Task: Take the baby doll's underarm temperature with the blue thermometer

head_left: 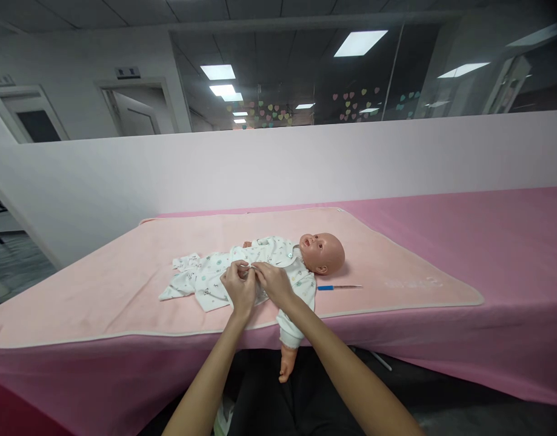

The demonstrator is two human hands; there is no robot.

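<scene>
A baby doll lies on its back, its head to the right and one arm hanging over the table's front edge. It wears a white baby romper with small printed figures; the legs of the garment stretch to the left. At the romper's front, my left hand and my right hand meet with fingertips pinched on the cloth edge. Both hands are closed. The exact bit of cloth or fastener between the fingertips is too small to make out.
Beside the doll's head lies a thin stick with a blue handle. A peach mat with a pale border lies over the pink tablecloth. Behind the table stands a low white wall with glass above it.
</scene>
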